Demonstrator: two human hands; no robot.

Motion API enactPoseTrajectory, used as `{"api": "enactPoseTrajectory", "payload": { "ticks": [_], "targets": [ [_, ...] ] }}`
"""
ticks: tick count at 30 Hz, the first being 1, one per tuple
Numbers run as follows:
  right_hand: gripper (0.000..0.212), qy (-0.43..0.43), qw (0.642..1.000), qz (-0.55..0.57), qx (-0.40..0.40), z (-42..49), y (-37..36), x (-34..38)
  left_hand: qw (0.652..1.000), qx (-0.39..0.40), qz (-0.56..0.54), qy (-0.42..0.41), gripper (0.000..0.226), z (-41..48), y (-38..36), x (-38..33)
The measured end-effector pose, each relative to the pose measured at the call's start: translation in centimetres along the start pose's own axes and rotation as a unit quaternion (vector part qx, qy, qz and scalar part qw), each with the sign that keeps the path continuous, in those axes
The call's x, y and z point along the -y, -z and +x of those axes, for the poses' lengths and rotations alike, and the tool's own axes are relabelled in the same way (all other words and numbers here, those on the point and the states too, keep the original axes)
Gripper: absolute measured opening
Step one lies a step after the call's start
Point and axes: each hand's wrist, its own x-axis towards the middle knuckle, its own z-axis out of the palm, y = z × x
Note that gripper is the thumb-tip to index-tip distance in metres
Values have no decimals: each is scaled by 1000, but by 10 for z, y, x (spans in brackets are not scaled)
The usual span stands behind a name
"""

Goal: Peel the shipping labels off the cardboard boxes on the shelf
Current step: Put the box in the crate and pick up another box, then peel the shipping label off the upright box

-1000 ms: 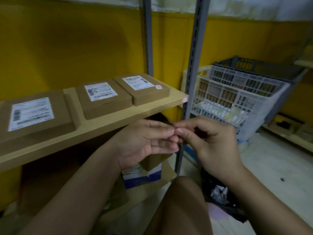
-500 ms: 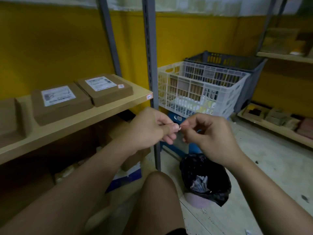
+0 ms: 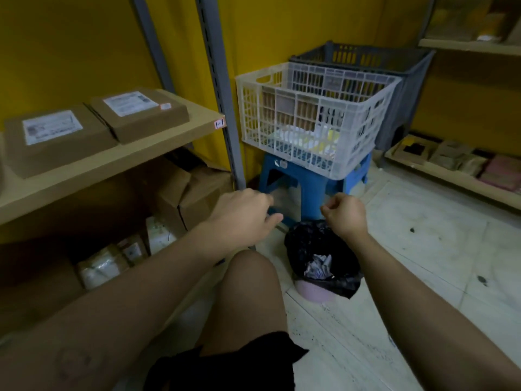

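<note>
Two flat cardboard boxes lie on the tan shelf (image 3: 118, 160) at the left. The nearer box (image 3: 59, 149) carries a white shipping label (image 3: 52, 127). The farther box (image 3: 146, 122) has its own label (image 3: 131, 103) and a small orange sticker (image 3: 165, 106). My left hand (image 3: 245, 213) hangs below the shelf's edge, fingers curled around what looks like a pale see-through piece of film (image 3: 284, 204). My right hand (image 3: 344, 213) is pinched shut above a bin lined with a black bag (image 3: 298, 244); nothing shows in it.
Crumpled paper (image 3: 318, 266) lies in the bin. A white crate (image 3: 315, 117) stands on a blue stool (image 3: 310, 190), with a grey crate (image 3: 366, 56) behind. Grey shelf posts (image 3: 222, 94) rise beside my left hand. Cartons (image 3: 194, 193) fill the lower shelf. My knee (image 3: 248, 292) is below.
My hands, pinched together a moment ago, have parted and dropped toward the bin. The view has swung right and down, so the boxes now sit further left.
</note>
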Motion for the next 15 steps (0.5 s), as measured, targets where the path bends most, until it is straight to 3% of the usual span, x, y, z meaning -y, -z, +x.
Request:
{"api": "enactPoseTrajectory", "payload": {
  "ticks": [5, 9, 11, 13, 15],
  "targets": [
    [8, -8, 1000, -15, 6, 14, -4, -15, 999, 6, -39, 11, 45, 4, -15, 2],
    [19, -21, 999, -11, 30, 25, -7, -23, 997, 20, -71, 14, 42, 7, -25, 1],
    [26, -41, 997, -11, 70, 30, -10, -26, 996, 27, -80, 18, 42, 8, -28, 0],
    [46, -75, 986, -43, 145, 33, -15, -28, 996, 33, -84, 23, 42, 9, -31, 1],
    [43, -74, 971, -109, 200, 35, -18, -30, 995, 35, -90, 21, 45, 9, -31, 4]
  ]
}}
